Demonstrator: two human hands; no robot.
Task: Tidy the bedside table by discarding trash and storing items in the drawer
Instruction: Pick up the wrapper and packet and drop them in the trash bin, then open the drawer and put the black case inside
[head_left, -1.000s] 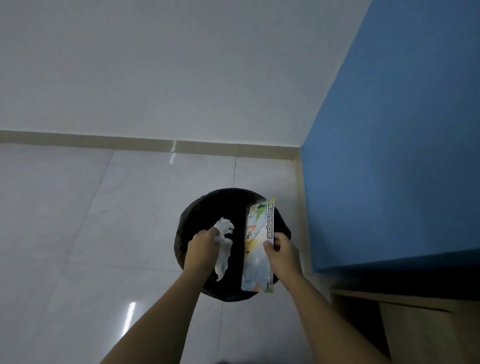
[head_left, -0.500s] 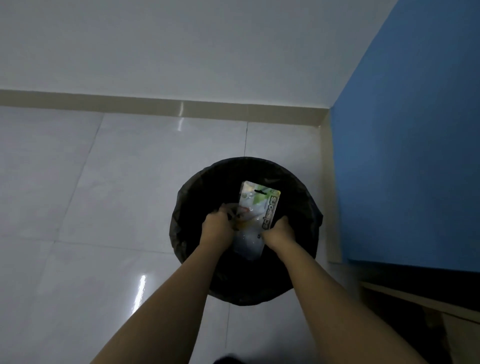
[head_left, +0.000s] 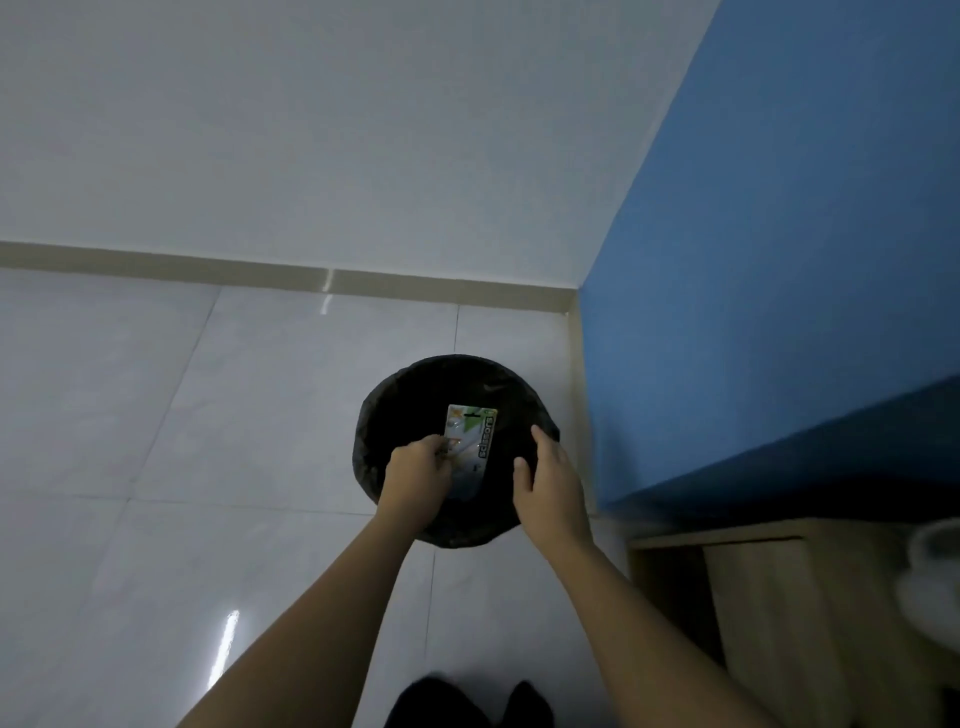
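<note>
A round black trash bin (head_left: 379, 415) stands on the tiled floor near the corner. Inside it lies a flat scissors package (head_left: 475, 436) with a green and white card, its lower left part hidden by my left hand (head_left: 413, 475). That hand hovers over the bin with fingers curled at the package's left edge; I cannot tell whether it grips anything. My right hand (head_left: 550, 480) is over the bin's right rim, fingers spread, apart from the package and holding nothing. No tissue shows.
A blue panel (head_left: 779, 312) rises just right of the bin. A wooden bedside table (head_left: 753, 597) sits at the lower right with a blurred white object (head_left: 935, 582) on it. A white wall runs behind, and my dark feet (head_left: 467, 701) show at the bottom.
My right hand has let go of the scissors package and drawn back to the right. The white tissue once in my left hand is out of sight. The view has pulled back from the bin.
</note>
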